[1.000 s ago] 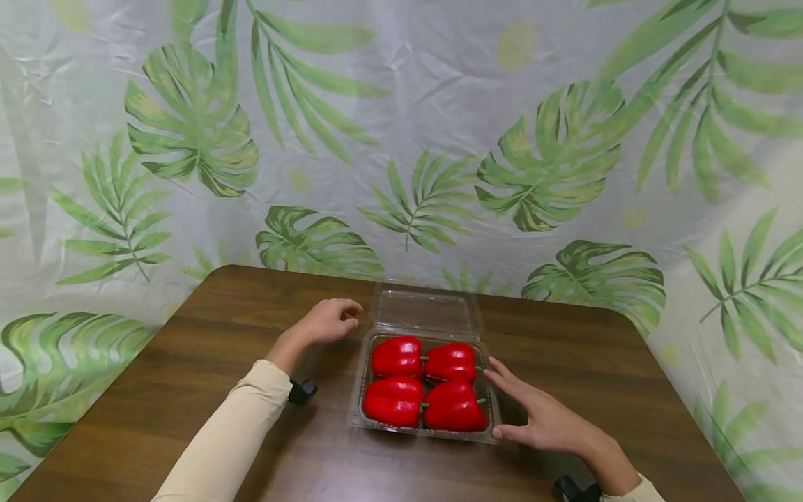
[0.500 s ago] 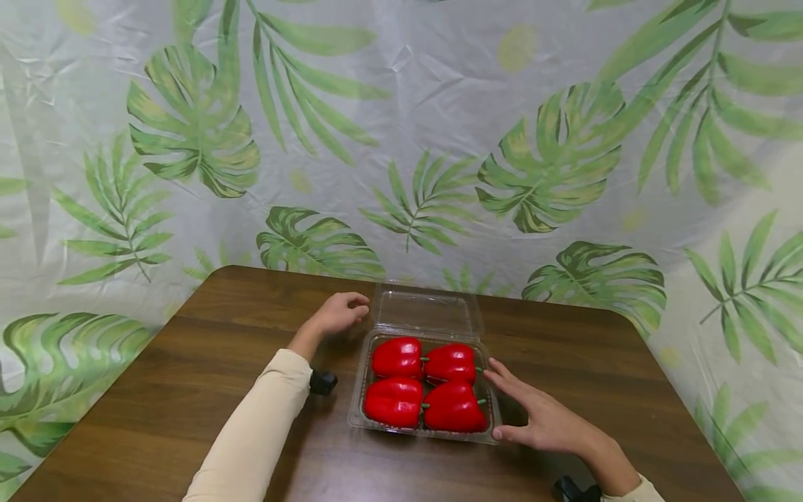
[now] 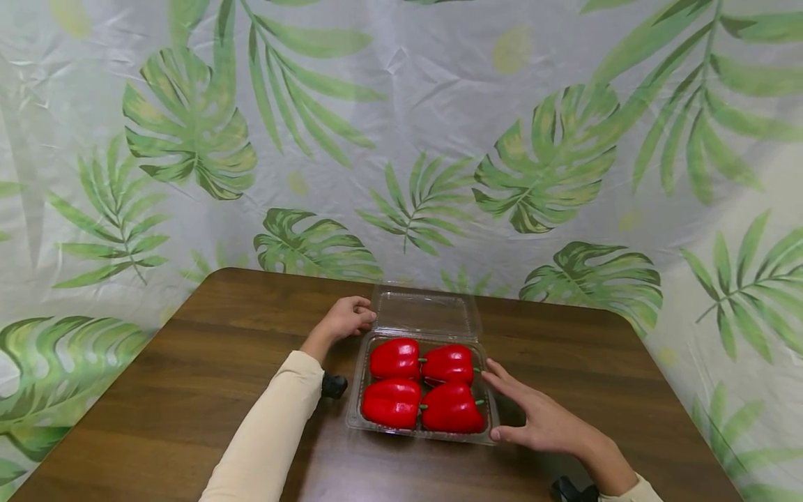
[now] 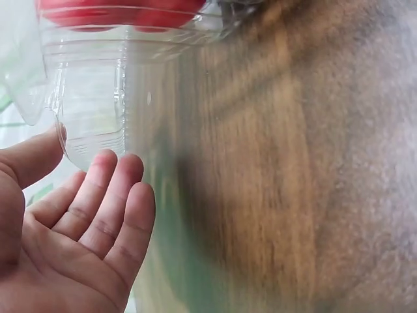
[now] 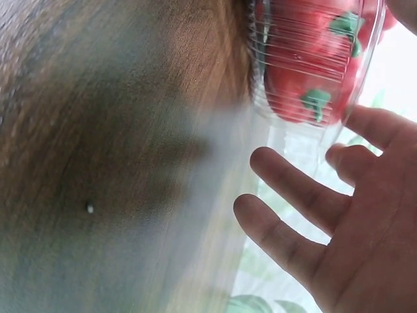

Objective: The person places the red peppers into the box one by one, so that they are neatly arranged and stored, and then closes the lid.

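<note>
Red bell peppers with green stems, such as the near-left bell pepper [image 3: 392, 404], fill the base of a clear plastic clamshell container [image 3: 359, 415] in two rows. Its hinged lid [image 3: 426, 312] lies folded back behind the base. My left hand [image 3: 346, 318] is at the lid's left edge. In the left wrist view, the rim of the lid [image 4: 91, 107] comes between thumb and loosely bent fingers, thumb right at the rim. My right hand [image 3: 548, 420] rests along the container's right side, fingers spread, with forefinger and thumb tips at the rim. Its other fingers [image 5: 296, 189] extend free below.
The container stands on a dark brown wooden table [image 3: 207, 362] with rounded far corners. Right behind the table hangs a pale curtain [image 3: 433, 104] printed with green leaves. A black wrist camera [image 3: 334, 385] sits on the left wrist, close to the container's left side.
My left hand has moved right, up to the lid's left edge. The right hand, the container and the peppers keep their places.
</note>
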A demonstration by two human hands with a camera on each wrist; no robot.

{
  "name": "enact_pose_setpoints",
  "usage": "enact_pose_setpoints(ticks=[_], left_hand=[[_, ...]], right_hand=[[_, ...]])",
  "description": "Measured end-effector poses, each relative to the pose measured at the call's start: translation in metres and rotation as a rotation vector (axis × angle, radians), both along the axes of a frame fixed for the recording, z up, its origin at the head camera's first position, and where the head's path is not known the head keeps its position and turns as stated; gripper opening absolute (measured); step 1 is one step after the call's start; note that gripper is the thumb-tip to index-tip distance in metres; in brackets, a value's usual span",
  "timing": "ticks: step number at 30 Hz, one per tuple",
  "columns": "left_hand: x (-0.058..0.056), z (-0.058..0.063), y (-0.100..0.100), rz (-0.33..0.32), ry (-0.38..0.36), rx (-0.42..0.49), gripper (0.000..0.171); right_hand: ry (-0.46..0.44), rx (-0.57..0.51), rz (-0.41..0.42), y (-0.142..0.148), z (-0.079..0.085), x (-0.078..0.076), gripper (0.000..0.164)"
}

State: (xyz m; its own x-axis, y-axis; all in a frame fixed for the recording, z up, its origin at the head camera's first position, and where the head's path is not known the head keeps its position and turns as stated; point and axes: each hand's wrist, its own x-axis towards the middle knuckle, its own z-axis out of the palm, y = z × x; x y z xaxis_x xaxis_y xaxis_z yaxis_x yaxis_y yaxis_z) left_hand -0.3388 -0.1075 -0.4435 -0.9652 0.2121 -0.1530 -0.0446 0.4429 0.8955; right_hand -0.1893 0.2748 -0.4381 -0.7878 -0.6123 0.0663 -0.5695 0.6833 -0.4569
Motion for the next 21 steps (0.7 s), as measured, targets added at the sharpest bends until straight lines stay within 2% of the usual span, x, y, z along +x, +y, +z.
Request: enact_pose_setpoints(ticks=[10,17,21], left_hand=[[0.002,0.005,0.0,0.006,0.028,-0.005,0.05],[0.002,0.015,0.0,-0.033,0.042,0.09,0.062],[0.002,0.02,0.001,-0.023,0.043,0.156,0.061]], right_hand=[[-0.01,-0.005,-0.004,-0.001,0.002,0.001,0.082],[0.016,-0.005,-0.003,-0.001,0.001,0.002,0.083],[0.012,-0.002,-0.006,-0.001,0.0,0.002,0.083]])
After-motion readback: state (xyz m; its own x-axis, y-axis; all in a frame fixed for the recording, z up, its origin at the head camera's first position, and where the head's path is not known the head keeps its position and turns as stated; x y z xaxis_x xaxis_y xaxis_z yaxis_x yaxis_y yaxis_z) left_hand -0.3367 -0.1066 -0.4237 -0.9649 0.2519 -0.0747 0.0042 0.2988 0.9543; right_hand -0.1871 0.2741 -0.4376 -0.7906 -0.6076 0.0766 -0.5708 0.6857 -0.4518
